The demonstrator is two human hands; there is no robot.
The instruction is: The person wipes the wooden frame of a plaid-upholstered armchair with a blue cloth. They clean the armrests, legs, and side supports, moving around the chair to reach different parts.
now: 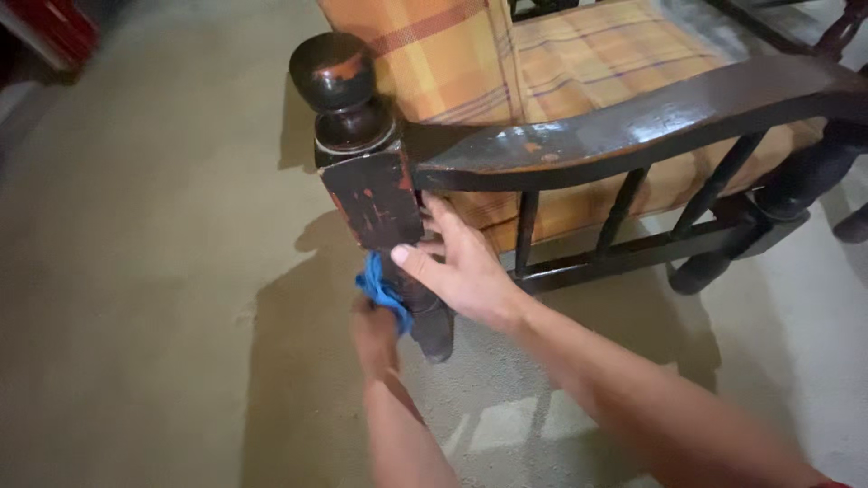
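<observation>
my left hand (375,330) gripped the blue cloth (383,291) against the upright chair leg (425,307), low near the floor. my right hand (461,267), open, braced flat on the leg just above, nearer the armrest (633,117).

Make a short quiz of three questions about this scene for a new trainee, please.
1. True or false: the left hand holds a blue cloth.
2. Which part does the right hand touch? A) armrest B) leg post C) cushion
3. Fill in: the cloth is pressed against the chair's dark ____.

Key: 1 true. 2 B, the leg post, below the armrest and beside the plaid cushion. 3 leg.
</observation>
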